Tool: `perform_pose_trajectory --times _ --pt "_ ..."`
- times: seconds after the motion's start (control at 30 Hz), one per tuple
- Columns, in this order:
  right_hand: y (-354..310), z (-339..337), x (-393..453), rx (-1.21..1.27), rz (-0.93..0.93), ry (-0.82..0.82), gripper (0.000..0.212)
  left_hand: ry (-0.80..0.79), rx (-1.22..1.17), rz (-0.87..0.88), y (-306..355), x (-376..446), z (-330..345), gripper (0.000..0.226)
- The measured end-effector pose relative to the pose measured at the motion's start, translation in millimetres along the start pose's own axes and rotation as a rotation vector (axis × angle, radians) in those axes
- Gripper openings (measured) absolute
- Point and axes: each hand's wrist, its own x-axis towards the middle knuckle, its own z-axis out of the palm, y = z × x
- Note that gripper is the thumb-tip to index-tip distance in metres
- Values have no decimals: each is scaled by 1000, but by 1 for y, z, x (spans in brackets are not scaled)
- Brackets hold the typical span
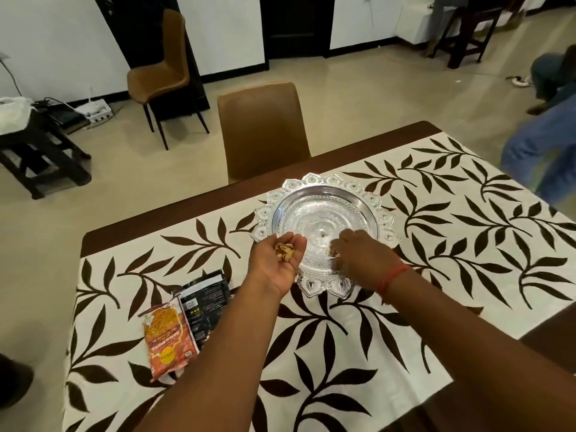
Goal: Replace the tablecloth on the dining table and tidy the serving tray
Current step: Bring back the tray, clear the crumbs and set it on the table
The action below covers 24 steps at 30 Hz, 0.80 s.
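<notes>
A round silver serving tray (324, 210) with a scalloped rim sits on the cream tablecloth (358, 347) printed with dark leaves. My left hand (277, 260) is palm up over the tray's near left rim, cupping several tan nut shells (284, 251). My right hand (358, 257) reaches palm down into the near part of the tray, its fingertips pinching small shell pieces (333, 252). A red thread is tied round my right wrist.
Two snack packets lie on the cloth to the left: an orange one (166, 338) and a black one (204, 302). A brown chair (261, 129) stands at the table's far side. A person in blue (542, 157) bends down at the right.
</notes>
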Motion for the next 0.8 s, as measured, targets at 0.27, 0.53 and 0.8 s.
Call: perform_pose_trajectory --times 0.27,0.53,0.8 --pt "-30 -4 -6 -39 -28 -117 31 13 17 53 -4 -2 0 35" --pt "-30 -8 -16 12 -249 -229 48 29 40 63 -6 -2 2 36" --pt "-16 -19 -2 373 -251 -219 17 32 82 80 -4 -4 -1 34"
